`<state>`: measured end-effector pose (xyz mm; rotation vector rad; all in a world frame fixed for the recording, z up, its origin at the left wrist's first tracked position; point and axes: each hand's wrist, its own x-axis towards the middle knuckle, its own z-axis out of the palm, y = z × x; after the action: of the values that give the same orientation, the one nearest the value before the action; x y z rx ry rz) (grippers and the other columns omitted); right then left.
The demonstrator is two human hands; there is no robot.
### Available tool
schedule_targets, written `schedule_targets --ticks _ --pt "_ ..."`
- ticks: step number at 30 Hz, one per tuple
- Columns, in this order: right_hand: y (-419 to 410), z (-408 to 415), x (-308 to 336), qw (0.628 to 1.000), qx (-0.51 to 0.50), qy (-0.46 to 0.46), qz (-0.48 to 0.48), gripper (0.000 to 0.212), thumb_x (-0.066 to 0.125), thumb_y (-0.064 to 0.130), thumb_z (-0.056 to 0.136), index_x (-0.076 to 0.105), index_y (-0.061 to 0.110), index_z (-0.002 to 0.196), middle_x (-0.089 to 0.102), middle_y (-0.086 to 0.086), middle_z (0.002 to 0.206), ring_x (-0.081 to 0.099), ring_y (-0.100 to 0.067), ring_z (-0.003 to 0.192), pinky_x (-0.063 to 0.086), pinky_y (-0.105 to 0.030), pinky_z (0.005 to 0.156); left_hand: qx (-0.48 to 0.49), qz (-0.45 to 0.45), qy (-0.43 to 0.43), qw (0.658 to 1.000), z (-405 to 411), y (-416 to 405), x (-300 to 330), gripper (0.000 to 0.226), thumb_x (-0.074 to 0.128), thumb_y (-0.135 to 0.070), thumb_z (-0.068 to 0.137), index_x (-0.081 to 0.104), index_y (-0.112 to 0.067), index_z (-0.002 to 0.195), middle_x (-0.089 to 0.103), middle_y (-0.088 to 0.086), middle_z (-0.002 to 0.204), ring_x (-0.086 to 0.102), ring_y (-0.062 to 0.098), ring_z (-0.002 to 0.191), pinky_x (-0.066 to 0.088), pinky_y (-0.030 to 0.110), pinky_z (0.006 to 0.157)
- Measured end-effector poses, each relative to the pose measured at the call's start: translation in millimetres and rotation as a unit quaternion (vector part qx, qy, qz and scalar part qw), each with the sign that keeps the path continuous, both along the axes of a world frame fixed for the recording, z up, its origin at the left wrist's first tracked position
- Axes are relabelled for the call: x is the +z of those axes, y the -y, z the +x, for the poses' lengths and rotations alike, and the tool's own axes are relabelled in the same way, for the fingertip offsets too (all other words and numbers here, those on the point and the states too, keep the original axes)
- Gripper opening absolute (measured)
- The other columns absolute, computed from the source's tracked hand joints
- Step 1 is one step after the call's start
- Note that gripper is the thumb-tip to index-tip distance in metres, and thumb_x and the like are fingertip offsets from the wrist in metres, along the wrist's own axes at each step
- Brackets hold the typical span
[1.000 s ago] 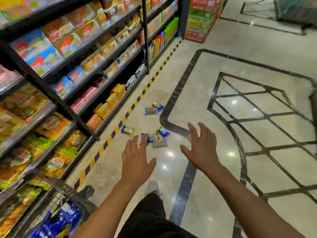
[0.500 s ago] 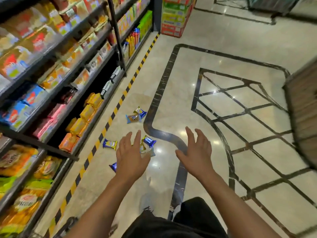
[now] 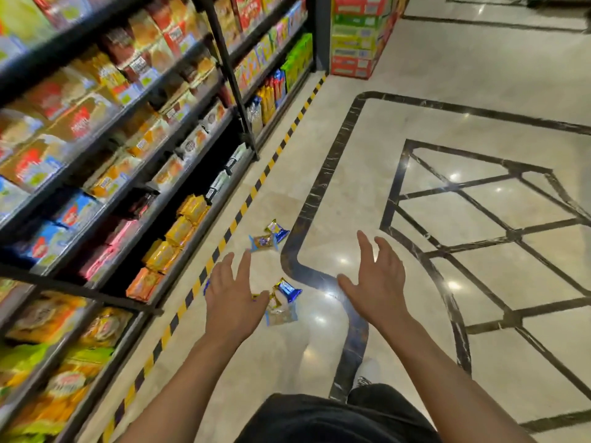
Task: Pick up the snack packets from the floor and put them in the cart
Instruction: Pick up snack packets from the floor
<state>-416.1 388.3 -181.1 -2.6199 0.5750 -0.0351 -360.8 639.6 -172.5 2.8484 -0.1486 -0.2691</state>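
Glossy cream marble floor (image 3: 367, 193) beside stocked black shop shelves (image 3: 134, 161) holds the small blue-and-gold foil snack packets (image 3: 281, 298): one cluster under the hands, another pair (image 3: 268, 238) farther ahead. Best to crouch low and gather the near cluster first. Left hand (image 3: 235, 298) and right hand (image 3: 377, 282) reach forward apart, fingers spread, holding nothing. No cart is visible.
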Motion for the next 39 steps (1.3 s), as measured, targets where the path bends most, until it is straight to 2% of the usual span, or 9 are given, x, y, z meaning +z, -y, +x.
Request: schedule_targets --ticks 6,16,23,29,34,39 --pt "57 40 5 0.995 0.086 0.003 -0.051 0.090 0.066 0.050 0.083 0.015 0.029 0.154 0.024 -0.016 0.156 0.025 -0.035 0.142 0.025 -0.057 0.115 0.013 0.075 0.041 0.996 16 53 20 0.085 0.055 -0.053 0.092 0.006 -0.031 0.159 0.006 0.009 0.165 0.003 0.032 0.152 0.016 0.050 0.120" --pt "93 127 5 0.983 0.160 0.003 -0.088 0.087 0.064 0.054 0.081 0.022 0.027 0.152 0.027 -0.016 0.155 0.028 -0.037 0.141 0.023 -0.059 0.113 0.051 0.109 0.053 0.991 78 82 10 0.089 0.059 -0.056 0.089 0.010 -0.028 0.159 0.011 0.010 0.164 0.007 0.034 0.151 0.022 0.050 0.119" --pt "119 194 0 0.975 0.179 -0.051 -0.119 0.089 0.062 0.056 0.083 0.016 0.028 0.154 0.020 -0.016 0.159 0.025 -0.038 0.143 0.026 -0.055 0.115 0.089 0.039 0.016 0.995 153 112 -28 0.087 0.060 -0.055 0.089 0.014 -0.028 0.158 0.017 0.011 0.163 0.011 0.034 0.151 0.025 0.052 0.117" --pt "130 256 4 0.968 0.192 -0.080 -0.141 0.088 0.054 0.057 0.087 0.006 0.030 0.155 0.010 -0.014 0.161 0.014 -0.035 0.146 0.012 -0.056 0.117 0.124 -0.009 -0.019 0.992 220 111 -47 0.086 0.064 -0.051 0.088 0.019 -0.027 0.157 0.020 0.013 0.162 0.014 0.037 0.148 0.023 0.054 0.116" --pt "113 307 4 0.962 0.219 -0.065 -0.147 0.088 0.058 0.057 0.085 0.015 0.027 0.155 0.018 -0.016 0.159 0.023 -0.037 0.143 0.017 -0.056 0.115 0.185 -0.024 -0.028 0.982 255 89 -49 0.087 0.065 -0.049 0.088 0.016 -0.028 0.157 0.016 0.010 0.162 0.011 0.033 0.149 0.024 0.055 0.115" --pt "98 366 -4 0.948 0.275 -0.064 -0.144 0.087 0.056 0.057 0.086 0.011 0.029 0.155 0.016 -0.014 0.159 0.021 -0.036 0.143 0.015 -0.055 0.115 0.245 -0.015 -0.022 0.969 284 76 -46 0.087 0.063 -0.052 0.088 0.015 -0.029 0.157 0.016 0.010 0.162 0.012 0.034 0.149 0.023 0.054 0.116"
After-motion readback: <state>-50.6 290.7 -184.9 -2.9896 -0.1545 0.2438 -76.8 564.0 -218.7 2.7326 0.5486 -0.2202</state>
